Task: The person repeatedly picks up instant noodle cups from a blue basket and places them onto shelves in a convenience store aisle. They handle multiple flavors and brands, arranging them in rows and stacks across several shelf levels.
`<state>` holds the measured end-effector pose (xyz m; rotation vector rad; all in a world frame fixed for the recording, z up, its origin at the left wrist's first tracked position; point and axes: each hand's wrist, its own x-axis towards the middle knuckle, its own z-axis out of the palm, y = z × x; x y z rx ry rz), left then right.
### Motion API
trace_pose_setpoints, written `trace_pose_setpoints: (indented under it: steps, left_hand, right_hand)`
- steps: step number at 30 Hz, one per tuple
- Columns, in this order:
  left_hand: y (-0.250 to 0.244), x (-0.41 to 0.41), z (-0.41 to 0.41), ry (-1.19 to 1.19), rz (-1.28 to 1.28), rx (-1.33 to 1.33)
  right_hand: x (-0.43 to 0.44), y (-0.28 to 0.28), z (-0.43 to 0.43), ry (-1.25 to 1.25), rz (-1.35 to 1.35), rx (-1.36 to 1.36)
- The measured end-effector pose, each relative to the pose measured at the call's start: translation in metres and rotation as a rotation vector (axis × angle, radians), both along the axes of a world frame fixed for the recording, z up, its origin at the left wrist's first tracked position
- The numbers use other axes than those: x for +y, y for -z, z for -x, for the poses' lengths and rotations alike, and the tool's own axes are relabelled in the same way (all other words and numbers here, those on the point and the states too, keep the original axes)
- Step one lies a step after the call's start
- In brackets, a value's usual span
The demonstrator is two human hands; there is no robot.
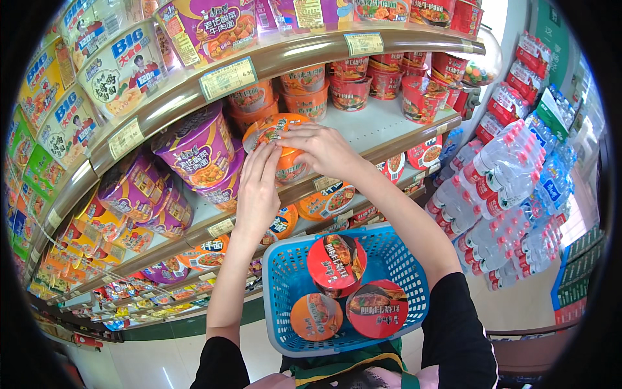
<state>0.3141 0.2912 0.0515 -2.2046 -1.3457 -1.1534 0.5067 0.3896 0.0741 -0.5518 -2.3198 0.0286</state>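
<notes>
Both my hands rest on an orange instant noodle cup (290, 165) at the front of a shelf. My left hand (260, 182) lies on its lid and left side; my right hand (323, 150) covers the lid's right part, fingertips meeting the left ones. Whether the fingers grip it or only touch it is hard to tell. Purple noodle tubs (194, 146) stand stacked to the left, and red noodle cups (422, 99) stand farther right. Below my arms a blue plastic basket (275, 272) holds two red-lidded cups (336, 262) and one orange-lidded cup (317, 317).
A curved upper shelf edge (301, 51) with price tags runs above my hands, packed with noodle tubs (124, 68). Lower shelves carry more bowls (325, 200). Shrink-wrapped bottle packs (505, 170) are piled on the floor at the right, beside a stack of dark green cartons (578, 272).
</notes>
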Motion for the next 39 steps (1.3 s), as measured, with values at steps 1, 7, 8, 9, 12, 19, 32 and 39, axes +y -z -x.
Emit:
trace_pose_setpoints:
  steps: [1, 7, 8, 9, 12, 19, 32, 39]
  left_hand:
    - [-0.001, -0.001, -0.001, 0.004, -0.002, -0.001]
    - [-0.001, -0.003, -0.003, 0.021, -0.008, -0.028]
    - [-0.001, -0.003, -0.001, 0.024, -0.001, -0.022]
    - [-0.002, -0.002, -0.001, 0.031, 0.002, -0.015]
    - [-0.007, -0.005, -0.005, 0.028, 0.034, -0.005]
    - [-0.010, -0.054, -0.018, 0.113, 0.143, -0.059]
    - [0.083, -0.211, -0.087, 0.847, 0.597, 0.128]
    - [0.100, -0.219, -0.089, 0.803, 0.663, 0.358]
  right_hand:
    - [-0.001, 0.000, -0.001, -0.005, -0.004, 0.006]
    - [-0.006, 0.001, 0.001, -0.007, -0.009, 0.028]
    - [-0.007, 0.001, 0.001, -0.003, 0.005, 0.024]
    - [-0.008, -0.002, 0.001, 0.002, 0.014, 0.009]
    - [-0.013, -0.002, 0.000, 0.032, 0.011, -0.017]
    - [-0.087, 0.012, -0.039, 0.046, 0.079, 0.118]
    - [-0.299, 0.109, -0.191, 0.048, 0.619, -0.041]
    - [-0.334, 0.109, -0.202, 0.083, 0.697, -0.294]
